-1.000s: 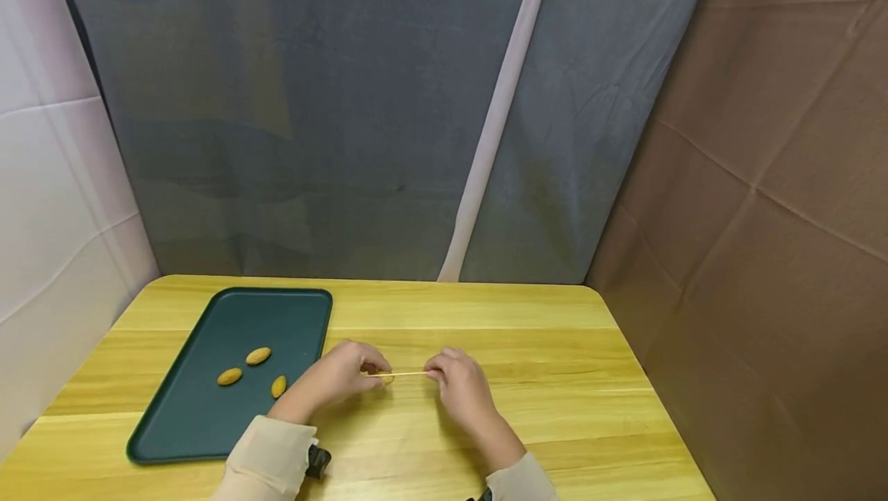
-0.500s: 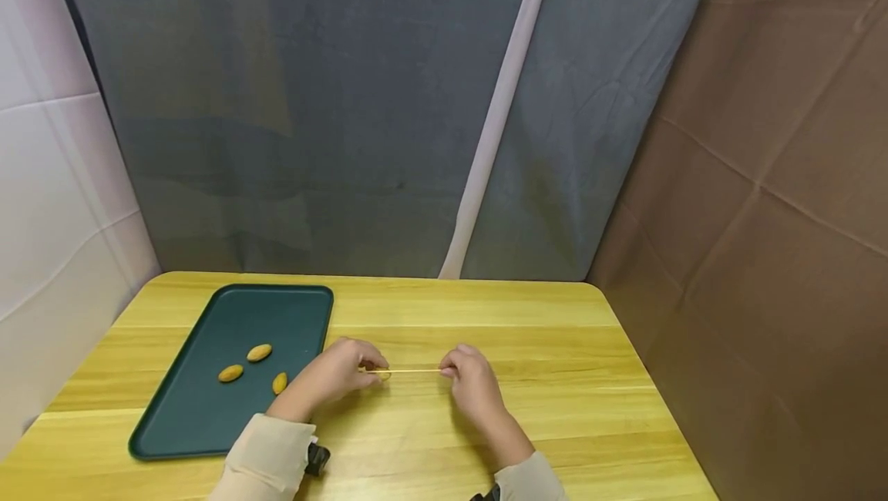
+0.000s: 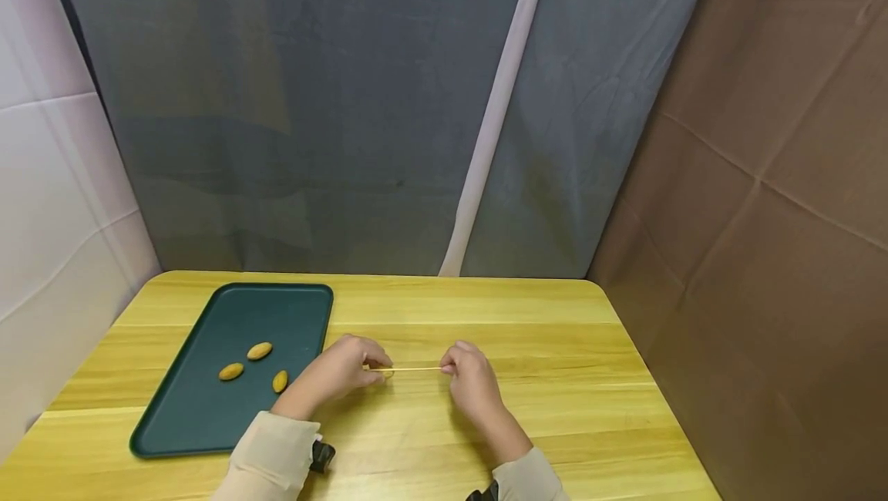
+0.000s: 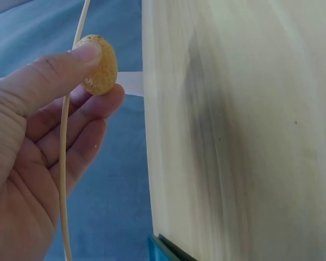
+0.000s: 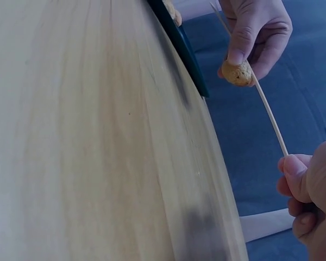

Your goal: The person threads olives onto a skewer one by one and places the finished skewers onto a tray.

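My left hand (image 3: 342, 371) pinches an oval tan nut (image 4: 105, 73), like an almond in its shell, between thumb and fingers. A thin wooden skewer (image 3: 418, 368) runs alongside the nut and passes behind the left thumb, across the palm. Whether it touches the nut or enters it, I cannot tell. At the skewer's right end, the thumb and fingers of my right hand (image 3: 475, 387) pinch it; that tip is hidden. Both hands are above the table. In the right wrist view the nut's pitted end (image 5: 239, 74) shows below the left thumb.
A dark green tray (image 3: 208, 428) lies at the left of the wooden table (image 3: 555, 408). Three similar nuts (image 3: 260, 351) rest on it, spaced apart. Cloth walls (image 3: 347, 139) stand behind the table and at both sides.
Over the first half second my right hand shifted right, and more of the skewer shows between the hands. Since then both hands have kept nearly the same place.
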### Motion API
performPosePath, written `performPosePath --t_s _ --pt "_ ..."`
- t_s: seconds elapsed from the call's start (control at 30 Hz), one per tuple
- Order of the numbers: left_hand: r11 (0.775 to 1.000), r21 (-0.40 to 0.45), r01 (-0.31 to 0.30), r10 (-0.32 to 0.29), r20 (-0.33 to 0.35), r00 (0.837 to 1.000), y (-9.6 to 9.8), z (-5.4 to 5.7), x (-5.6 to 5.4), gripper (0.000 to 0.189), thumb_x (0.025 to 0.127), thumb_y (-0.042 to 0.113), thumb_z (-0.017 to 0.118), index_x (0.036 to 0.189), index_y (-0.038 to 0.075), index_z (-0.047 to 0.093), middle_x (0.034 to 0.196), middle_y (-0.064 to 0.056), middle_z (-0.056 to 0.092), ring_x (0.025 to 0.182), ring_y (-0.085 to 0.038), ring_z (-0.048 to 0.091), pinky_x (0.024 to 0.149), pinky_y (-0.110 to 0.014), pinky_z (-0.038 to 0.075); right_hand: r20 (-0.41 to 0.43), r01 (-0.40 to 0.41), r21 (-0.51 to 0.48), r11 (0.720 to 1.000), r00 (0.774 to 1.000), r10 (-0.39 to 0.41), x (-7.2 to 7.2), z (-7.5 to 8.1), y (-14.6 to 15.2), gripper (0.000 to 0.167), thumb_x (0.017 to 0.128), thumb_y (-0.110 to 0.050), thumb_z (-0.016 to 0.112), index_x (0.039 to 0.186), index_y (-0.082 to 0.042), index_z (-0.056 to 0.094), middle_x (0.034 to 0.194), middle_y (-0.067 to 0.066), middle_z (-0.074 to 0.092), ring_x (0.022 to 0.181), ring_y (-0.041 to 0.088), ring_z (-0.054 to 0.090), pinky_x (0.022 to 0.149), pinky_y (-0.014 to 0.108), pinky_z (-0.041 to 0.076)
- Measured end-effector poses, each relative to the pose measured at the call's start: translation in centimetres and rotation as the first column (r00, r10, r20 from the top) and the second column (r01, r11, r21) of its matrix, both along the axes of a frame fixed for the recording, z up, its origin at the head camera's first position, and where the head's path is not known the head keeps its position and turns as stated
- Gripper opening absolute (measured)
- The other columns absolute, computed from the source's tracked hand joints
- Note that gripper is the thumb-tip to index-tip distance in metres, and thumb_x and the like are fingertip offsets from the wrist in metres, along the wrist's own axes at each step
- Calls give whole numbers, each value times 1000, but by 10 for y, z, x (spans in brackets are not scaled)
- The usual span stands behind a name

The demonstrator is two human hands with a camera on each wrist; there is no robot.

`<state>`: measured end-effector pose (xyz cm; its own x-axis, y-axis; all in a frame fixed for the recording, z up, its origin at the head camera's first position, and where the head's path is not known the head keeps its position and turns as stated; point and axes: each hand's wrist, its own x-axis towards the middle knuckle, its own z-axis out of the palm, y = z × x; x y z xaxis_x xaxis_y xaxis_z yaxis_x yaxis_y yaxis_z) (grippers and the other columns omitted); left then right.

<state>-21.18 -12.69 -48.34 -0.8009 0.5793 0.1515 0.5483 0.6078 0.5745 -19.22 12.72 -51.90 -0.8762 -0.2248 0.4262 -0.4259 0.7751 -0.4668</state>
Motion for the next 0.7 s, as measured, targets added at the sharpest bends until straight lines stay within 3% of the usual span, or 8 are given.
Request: performPosePath --t_s 0.3,0.7 --pt "999 7 40 -40 -21 999 3 -1 -1 15 84 3 82 96 11 81 97 0 75 84 -13 69 68 -25 55 23 0 0 1000 1000 0 1 2 -2 15 85 2 78 78 -10 71 78 -9 58 78 12 62 69 21 54" --pt "1000 -7 21 -21 -20 1000 8 -1 -2 14 83 2 82 96 9 81 96 0 75 83 -12 68 69 -26 55 24 12 25 1000 1000 -13 4 5 -6 15 83 0 79 77 -10 70 78 -9 59 76 11 62 68 22 54"
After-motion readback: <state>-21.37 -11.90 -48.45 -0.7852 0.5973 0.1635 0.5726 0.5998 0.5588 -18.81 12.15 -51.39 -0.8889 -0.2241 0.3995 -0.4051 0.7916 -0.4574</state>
